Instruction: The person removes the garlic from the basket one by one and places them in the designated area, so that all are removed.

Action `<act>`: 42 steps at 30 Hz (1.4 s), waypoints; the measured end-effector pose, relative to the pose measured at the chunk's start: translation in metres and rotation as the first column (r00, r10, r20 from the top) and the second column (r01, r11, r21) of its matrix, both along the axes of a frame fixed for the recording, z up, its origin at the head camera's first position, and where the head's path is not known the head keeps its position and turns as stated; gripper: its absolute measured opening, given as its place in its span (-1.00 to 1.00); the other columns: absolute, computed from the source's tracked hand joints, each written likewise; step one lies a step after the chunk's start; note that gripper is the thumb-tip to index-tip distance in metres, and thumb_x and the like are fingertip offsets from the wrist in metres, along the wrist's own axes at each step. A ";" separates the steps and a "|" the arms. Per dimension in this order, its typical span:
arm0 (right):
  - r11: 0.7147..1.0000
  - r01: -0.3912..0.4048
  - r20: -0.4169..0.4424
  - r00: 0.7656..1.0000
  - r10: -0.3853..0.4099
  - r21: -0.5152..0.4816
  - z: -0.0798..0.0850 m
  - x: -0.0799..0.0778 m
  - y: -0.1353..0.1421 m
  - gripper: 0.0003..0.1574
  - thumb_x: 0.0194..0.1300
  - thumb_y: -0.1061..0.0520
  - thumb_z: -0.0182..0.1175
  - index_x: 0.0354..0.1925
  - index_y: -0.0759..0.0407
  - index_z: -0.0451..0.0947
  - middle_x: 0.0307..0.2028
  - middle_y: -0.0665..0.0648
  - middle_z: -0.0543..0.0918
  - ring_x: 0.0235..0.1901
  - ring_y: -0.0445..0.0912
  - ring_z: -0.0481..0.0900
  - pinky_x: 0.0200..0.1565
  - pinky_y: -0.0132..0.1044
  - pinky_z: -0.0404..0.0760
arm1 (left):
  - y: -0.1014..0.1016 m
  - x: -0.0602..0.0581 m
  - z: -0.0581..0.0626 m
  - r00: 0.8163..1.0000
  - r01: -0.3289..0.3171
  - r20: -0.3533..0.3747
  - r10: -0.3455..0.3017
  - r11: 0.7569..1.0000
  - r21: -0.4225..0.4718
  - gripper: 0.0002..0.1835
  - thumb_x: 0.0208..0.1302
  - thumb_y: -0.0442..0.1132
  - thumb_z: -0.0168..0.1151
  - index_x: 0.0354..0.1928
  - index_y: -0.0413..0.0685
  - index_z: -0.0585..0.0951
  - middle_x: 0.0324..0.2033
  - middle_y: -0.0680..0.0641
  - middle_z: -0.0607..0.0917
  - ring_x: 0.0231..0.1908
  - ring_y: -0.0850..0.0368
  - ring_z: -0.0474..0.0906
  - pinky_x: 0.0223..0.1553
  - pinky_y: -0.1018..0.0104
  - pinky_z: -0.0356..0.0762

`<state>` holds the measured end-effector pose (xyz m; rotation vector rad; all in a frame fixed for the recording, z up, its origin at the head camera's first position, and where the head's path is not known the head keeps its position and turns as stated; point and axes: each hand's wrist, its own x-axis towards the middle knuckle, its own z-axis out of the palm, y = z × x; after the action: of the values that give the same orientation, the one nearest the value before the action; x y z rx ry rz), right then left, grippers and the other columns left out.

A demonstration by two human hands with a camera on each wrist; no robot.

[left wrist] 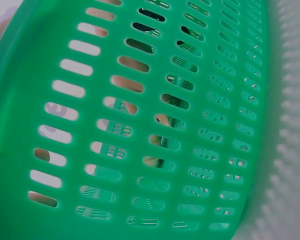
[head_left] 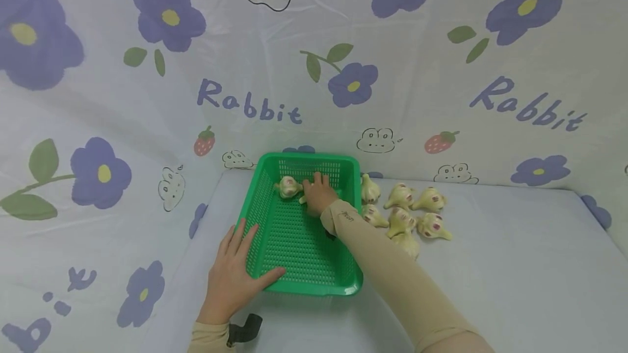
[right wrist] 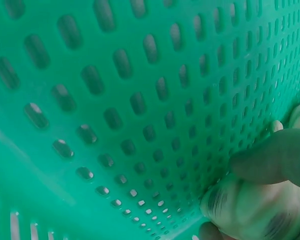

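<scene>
A green perforated plastic basket (head_left: 304, 255) stands on the white table. My left hand (head_left: 233, 274) rests with spread fingers on its left rim near the front corner; the left wrist view shows mostly the basket's slotted side wall (left wrist: 20, 125). Inside the basket at the back, my right hand (head_left: 320, 196) holds a garlic bulb (right wrist: 250, 205), thumb and fingers around it in the right wrist view. In the head view that bulb is mostly hidden by the hand. Another garlic bulb (head_left: 288, 187) lies in the back left corner, left of my right hand.
Several garlic bulbs (head_left: 401, 219) lie grouped on the white tabletop (head_left: 505, 266), right of the basket. My right forearm (head_left: 392, 271) crosses the basket's right rim. Behind the table hangs a white cloth (head_left: 412, 86) printed with purple flowers.
</scene>
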<state>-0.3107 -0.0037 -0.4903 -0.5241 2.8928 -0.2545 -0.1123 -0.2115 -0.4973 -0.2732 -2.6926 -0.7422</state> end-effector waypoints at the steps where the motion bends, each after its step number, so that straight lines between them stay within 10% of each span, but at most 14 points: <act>1: 1.000 0.000 -0.004 1.000 0.000 0.005 0.000 0.000 0.000 -0.38 0.47 0.24 0.21 0.42 0.20 0.35 0.38 0.41 0.22 0.25 0.22 0.23 -0.01 -0.03 0.60 | 0.000 0.000 0.000 1.000 0.000 -0.003 0.000 1.000 0.001 0.15 0.02 0.41 0.49 0.58 -0.03 0.34 0.61 -0.20 0.21 0.57 -0.32 0.11 0.24 -0.46 0.46; 22: 0.995 -0.065 -0.096 0.994 0.058 -0.072 0.001 -0.005 0.010 -0.57 0.43 0.35 0.19 0.22 0.25 0.40 0.26 0.46 0.28 0.06 0.17 0.20 -0.23 -0.10 0.53 | 0.001 0.000 -0.001 1.000 0.005 0.020 -0.005 1.000 -0.006 0.16 0.03 0.41 0.49 0.59 -0.01 0.31 0.62 -0.17 0.18 0.59 -0.28 0.08 0.23 -0.41 0.50; 42: 0.967 -0.176 -0.145 0.978 0.151 -0.183 0.044 0.022 0.012 -0.42 0.31 0.45 0.23 0.28 0.30 0.41 0.22 0.43 0.27 0.16 0.23 0.26 -0.16 -0.06 0.55 | 0.002 0.002 0.002 0.999 -0.007 0.041 0.007 1.000 -0.007 0.17 0.04 0.44 0.46 0.60 0.00 0.30 0.63 -0.18 0.17 0.58 -0.32 0.10 0.19 -0.47 0.49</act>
<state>-0.2885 0.0081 -0.4459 -0.8385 2.9427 -0.4998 -0.1101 -0.2097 -0.4951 -0.2522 -2.7340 -0.7447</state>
